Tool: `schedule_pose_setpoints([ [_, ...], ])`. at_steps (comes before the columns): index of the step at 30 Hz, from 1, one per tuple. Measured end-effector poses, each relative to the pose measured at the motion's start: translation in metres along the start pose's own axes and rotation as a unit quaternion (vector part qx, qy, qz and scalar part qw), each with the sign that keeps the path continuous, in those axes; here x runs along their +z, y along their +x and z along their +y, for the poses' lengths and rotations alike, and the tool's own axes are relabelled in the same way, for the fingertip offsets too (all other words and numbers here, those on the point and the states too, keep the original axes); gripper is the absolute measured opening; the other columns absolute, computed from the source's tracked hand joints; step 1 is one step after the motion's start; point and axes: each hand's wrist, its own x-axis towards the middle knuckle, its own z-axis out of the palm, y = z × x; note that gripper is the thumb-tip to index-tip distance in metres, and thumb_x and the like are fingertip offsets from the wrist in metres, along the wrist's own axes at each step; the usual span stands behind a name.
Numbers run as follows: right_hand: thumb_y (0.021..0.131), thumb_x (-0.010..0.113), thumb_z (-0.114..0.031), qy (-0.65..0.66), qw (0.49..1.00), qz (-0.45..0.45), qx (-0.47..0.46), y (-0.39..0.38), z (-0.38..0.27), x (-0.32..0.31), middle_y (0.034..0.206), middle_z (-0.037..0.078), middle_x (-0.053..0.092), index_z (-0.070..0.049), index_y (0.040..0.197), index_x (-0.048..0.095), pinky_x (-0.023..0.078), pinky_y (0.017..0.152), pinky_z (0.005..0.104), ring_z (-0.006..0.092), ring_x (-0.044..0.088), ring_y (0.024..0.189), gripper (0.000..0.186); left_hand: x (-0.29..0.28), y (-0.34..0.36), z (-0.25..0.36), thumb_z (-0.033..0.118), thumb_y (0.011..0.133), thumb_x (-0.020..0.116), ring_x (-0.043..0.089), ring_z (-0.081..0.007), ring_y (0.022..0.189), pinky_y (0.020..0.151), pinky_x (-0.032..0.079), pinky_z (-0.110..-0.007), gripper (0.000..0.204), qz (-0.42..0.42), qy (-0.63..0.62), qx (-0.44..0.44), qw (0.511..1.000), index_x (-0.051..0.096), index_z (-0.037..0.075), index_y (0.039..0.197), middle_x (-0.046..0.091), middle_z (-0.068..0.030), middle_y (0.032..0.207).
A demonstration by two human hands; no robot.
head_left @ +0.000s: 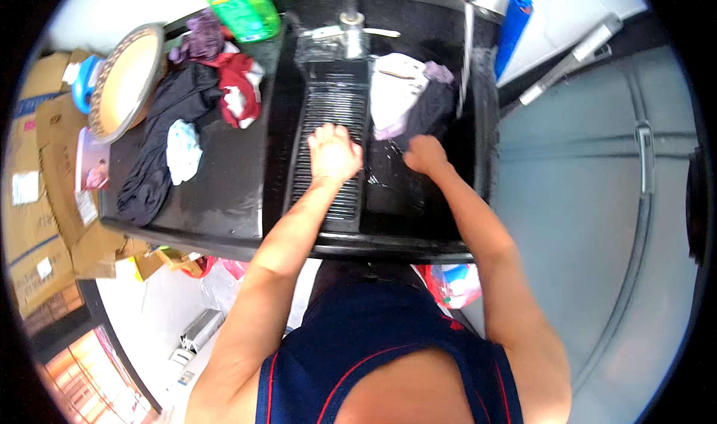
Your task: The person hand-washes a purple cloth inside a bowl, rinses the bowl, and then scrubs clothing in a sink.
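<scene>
Your left hand (334,153) lies palm-down and loosely open on the ridged washboard (328,99), whose ridges show above and below it. Your right hand (426,155) is curled closed at the lower end of the dark cloth (432,109); you cannot tell from here whether it pinches the fabric. That cloth lies in the black sink (489,129) beside a white garment (396,88), near the right rim. Wet basin floor shows between your right hand and the front rim; the faucet (352,39) bounds the far end.
</scene>
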Motion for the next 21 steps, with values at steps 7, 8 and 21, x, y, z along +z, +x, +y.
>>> schedule_pose_setpoints([
  [7, 0.08, 0.061, -0.018, -0.091, 0.969, -0.216, -0.077, -0.048, 0.058, 0.017, 0.109, 0.026, 0.066, 0.002, 0.105, 0.065, 0.05, 0.093, 0.048, 0.0428, 0.062, 0.105, 0.032, -0.013, 0.002, 0.0, 0.027, 0.081, 0.066, 0.055, -0.0365, 0.109, 0.096, 0.043, -0.048, 0.038, -0.064, -0.081, -0.038, 0.994, 0.064, -0.001, 0.107, 0.06, -0.0195, 0.109],
  [8, 0.08, 0.063, -0.021, -0.06, 0.971, -0.216, -0.087, -0.052, 0.048, 0.009, 0.104, 0.028, 0.066, 0.002, 0.104, 0.066, 0.049, 0.094, 0.0484, 0.044, 0.062, 0.104, 0.033, -0.021, 0.004, -0.008, 0.028, 0.081, 0.067, 0.057, -0.0379, 0.111, 0.097, 0.044, -0.047, 0.042, -0.111, -0.138, -0.062, 0.982, 0.064, -0.002, 0.11, 0.061, -0.0222, 0.111],
  [21, 0.083, 0.067, -0.023, -0.034, 0.983, -0.182, -0.005, -0.103, 0.055, 0.041, 0.117, 0.028, 0.062, 0.001, 0.119, 0.06, 0.048, 0.096, 0.0481, 0.0434, 0.059, 0.11, 0.044, -0.21, 0.051, -0.255, 0.06, 0.06, 0.086, 0.036, -0.0384, 0.141, 0.107, 0.033, -0.062, 0.122, 0.0, 0.068, -0.313, 0.947, 0.024, 0.012, 0.154, 0.025, -0.0189, 0.159],
])
